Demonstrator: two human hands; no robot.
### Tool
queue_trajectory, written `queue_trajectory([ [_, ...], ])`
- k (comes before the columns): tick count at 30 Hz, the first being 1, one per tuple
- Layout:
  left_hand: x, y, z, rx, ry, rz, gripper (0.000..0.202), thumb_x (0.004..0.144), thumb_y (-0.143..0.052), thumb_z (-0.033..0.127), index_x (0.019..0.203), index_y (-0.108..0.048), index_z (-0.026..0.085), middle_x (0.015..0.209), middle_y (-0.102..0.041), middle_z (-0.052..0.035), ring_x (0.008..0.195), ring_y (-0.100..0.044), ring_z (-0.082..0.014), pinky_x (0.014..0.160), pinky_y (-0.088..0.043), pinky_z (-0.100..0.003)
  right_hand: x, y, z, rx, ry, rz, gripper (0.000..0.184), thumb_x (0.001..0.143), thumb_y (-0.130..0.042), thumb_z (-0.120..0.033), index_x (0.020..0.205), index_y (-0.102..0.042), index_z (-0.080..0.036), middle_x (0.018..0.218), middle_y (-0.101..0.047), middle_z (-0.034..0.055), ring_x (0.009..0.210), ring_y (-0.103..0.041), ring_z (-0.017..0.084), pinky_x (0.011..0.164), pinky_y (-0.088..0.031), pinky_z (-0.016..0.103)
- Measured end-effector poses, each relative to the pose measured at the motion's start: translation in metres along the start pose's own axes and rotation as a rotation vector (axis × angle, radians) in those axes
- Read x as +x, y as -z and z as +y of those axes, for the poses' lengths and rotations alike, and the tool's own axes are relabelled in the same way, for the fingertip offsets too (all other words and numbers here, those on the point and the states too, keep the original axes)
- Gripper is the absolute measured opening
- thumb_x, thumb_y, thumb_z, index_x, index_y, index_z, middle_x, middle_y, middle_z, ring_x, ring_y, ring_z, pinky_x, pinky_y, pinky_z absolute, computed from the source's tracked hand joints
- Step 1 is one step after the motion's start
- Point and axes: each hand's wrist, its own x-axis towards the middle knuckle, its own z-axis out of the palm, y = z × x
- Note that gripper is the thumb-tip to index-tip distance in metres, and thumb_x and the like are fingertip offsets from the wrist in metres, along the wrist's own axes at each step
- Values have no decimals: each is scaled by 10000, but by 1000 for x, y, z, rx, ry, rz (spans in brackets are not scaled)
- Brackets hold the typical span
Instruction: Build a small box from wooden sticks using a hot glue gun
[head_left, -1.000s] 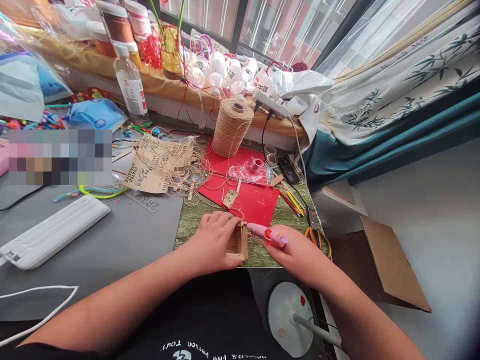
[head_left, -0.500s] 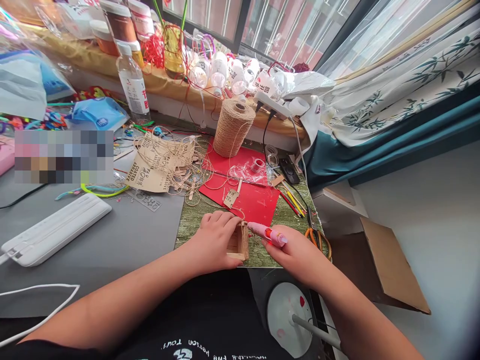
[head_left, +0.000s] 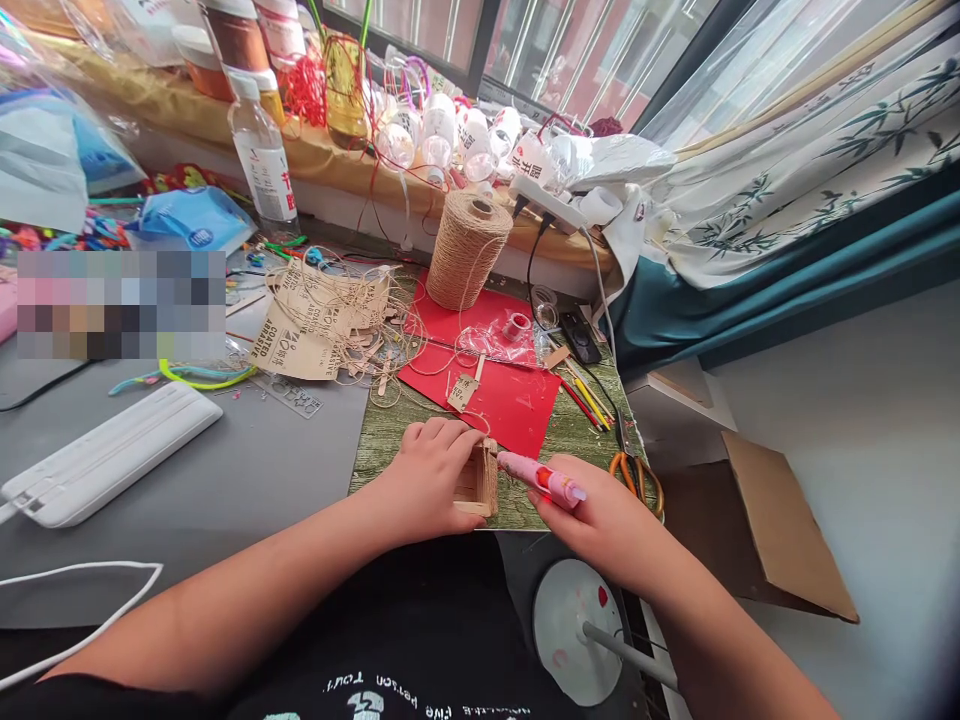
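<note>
My left hand (head_left: 427, 478) grips a small wooden box (head_left: 475, 488) at the front edge of the green mat, fingers over its far side and thumb at its near side. Twine is wound on the box's right wall, and a loose strand runs from its far corner. In my right hand (head_left: 600, 508) is a pink hot glue gun (head_left: 541, 477), a pale stick poking out of its back end. The glue gun's nozzle is at the box's upper right corner; whether it touches is too small to tell. A twine spool (head_left: 469, 250) stands upright beyond, on red card (head_left: 517, 405).
Scissors (head_left: 636, 470) and several pencils (head_left: 589, 400) lie to the right. Tangled twine and sandpaper (head_left: 300, 335) lie to the left, beside a white power strip (head_left: 112, 452). A clear bottle (head_left: 262, 165) stands near the windowsill. An open cardboard box (head_left: 780, 530) is at the far right.
The glue gun's nozzle has shifted slightly right and down along the box's corner, my right hand moving with it. My left hand and the box have hardly moved.
</note>
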Motion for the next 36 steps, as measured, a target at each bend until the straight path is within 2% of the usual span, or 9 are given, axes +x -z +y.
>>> queue_trajectory([
  [12,0,-4,-2,-11,3,3,827,675,-836,522,1387,-510,257,1445,-595,-120,1314,-512,-368,1091,-330,-514,-21,3,-5,30,14,-94,226,995,-557,-264,781,-490,-236,763,-573,-7,707,-557,175,643,-414,322],
  [15,0,-4,-1,-13,6,5,822,680,-834,512,1394,-512,262,1444,-592,-119,1319,-506,-371,1098,-329,-512,-23,3,-4,36,11,-87,173,986,-578,-265,816,-555,-237,775,-591,0,715,-572,182,663,-442,325],
  [20,0,-3,-2,0,4,-10,845,682,-844,533,1411,-508,270,1439,-590,-125,1320,-503,-382,1100,-326,-520,-27,3,-1,82,24,-68,97,972,-619,-289,942,-705,-254,779,-613,13,732,-598,201,687,-490,328],
  [26,0,3,-5,22,-27,-52,949,692,-828,705,1456,-487,258,1469,-571,-136,1336,-493,-388,1100,-315,-522,-28,0,8,222,14,5,281,1006,-593,-358,1234,-739,-284,872,-687,45,839,-664,239,765,-557,361],
  [27,1,4,-6,21,-31,-61,929,718,-803,726,1458,-490,260,1466,-574,-132,1332,-496,-385,1095,-316,-519,-28,-2,10,264,13,19,305,1008,-590,-373,1264,-732,-288,899,-703,54,878,-679,252,783,-569,373],
  [29,4,8,-6,14,-25,-78,763,840,-703,720,1432,-521,275,1433,-598,-116,1306,-515,-363,1075,-323,-506,-28,-6,14,349,7,47,344,1006,-597,-404,1307,-721,-294,951,-734,71,966,-702,285,820,-592,401],
  [32,11,9,-5,11,14,-81,449,1014,-527,602,1327,-591,286,1322,-651,-93,1227,-550,-320,1024,-340,-482,-28,-11,21,446,-8,75,391,993,-617,-434,1351,-703,-300,1000,-760,83,1057,-714,322,860,-614,442],
  [36,18,1,0,45,77,-17,337,1011,-559,553,1179,-633,271,1216,-657,-85,1156,-557,-309,980,-345,-472,-28,-17,27,479,-42,89,371,978,-646,-436,1315,-723,-301,1020,-773,87,1101,-714,344,888,-619,466],
])
